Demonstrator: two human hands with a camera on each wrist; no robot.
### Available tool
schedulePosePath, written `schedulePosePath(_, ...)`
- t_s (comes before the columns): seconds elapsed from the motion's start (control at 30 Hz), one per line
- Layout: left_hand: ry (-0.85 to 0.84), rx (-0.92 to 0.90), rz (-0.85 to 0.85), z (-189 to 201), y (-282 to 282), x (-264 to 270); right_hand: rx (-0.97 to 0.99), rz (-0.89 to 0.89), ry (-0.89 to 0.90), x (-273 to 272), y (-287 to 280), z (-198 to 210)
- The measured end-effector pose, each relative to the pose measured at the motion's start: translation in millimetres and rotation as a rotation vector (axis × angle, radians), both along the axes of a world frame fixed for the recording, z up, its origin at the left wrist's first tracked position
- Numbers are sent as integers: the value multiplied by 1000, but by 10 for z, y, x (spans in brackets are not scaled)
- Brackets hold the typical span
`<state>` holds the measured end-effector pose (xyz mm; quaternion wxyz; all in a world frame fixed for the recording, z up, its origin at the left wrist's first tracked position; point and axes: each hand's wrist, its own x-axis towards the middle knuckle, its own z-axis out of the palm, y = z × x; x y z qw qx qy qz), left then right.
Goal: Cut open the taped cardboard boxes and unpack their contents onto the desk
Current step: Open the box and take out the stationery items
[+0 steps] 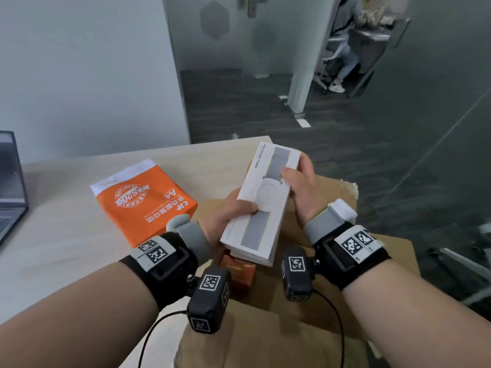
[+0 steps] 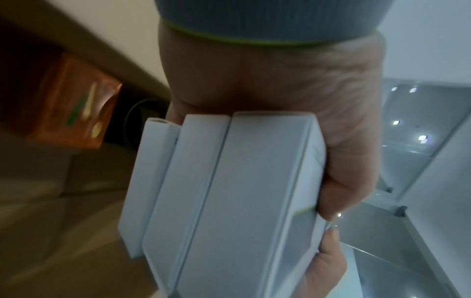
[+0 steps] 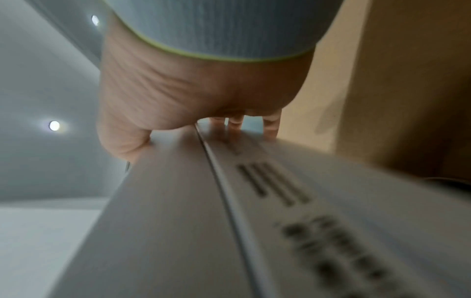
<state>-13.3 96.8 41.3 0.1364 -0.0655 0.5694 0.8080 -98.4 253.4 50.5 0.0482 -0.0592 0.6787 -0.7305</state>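
Both hands hold a stack of slim white product boxes [image 1: 261,203] above the open brown cardboard box [image 1: 332,261]. My left hand [image 1: 233,208] grips the stack's near left side, thumb on the top face. My right hand [image 1: 300,181] grips the far right side, thumb across the top. In the left wrist view the white boxes [image 2: 229,201] show as three side by side in my left hand [image 2: 339,161]. The right wrist view shows my right hand [image 3: 178,100] on the white boxes [image 3: 203,221], blurred. A small orange box [image 1: 239,269] sits inside the carton below.
An orange pack of A4 paper [image 1: 143,200] lies on the light wooden desk [image 1: 61,235], left of the carton. A laptop [image 1: 10,187] stands at the desk's left edge. Beyond the desk are dark floor and glass partitions, with a seated person [image 1: 342,49] far back.
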Motion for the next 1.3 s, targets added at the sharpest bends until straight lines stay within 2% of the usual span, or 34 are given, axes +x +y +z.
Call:
schedulePosePath(0.13, 40, -277, 79, 39, -820, -165, 188, -12, 36, -50, -368, -156)
schedulePosePath(0.23, 27, -749, 181, 31, -1646, -227, 516, 55, 83, -37, -719, -420)
schedulePosePath(0.3, -15, -1082, 193, -52, -1960, -272, 745, 109, 133, -10, -714, -543)
schedulePosePath(0.4, -80, -1373, 188, -428, -2360, -382, 1073, 252, 110, 24, -635, -736)
schedulePosePath(0.5, -134, -1565, 59, -846, -2639, -477, 1175, 252, -10, 88, -491, -850)
schedulePosePath(0.73, -147, -1677, -173, -1149, -2794, -534, 1152, 171, -212, 122, -212, -1159)
schedulePosePath(0.9, -194, -1678, -277, -1260, -2854, -582, 1164, 149, -239, 115, -184, -1331)
schedulePosePath(0.97, -88, -1676, -234, -1176, -2735, -616, 1213, 140, -218, 114, -212, -1301)
schedulePosePath(1.03, 107, -1630, -140, -1010, -2495, -624, 1234, 150, -117, 116, -254, -1223)
schedulePosePath(1.1, 272, -1568, -122, -835, -2205, -609, 1241, 252, 3, 107, -313, -1126)
schedulePosePath(1.2, 434, -1465, -341, -669, -1722, -548, 1372, 563, 50, 124, -374, -1015)
schedulePosePath(1.3, 621, -1483, -530, -594, -1298, -448, 1515, 786, 8, 130, -401, -1020)
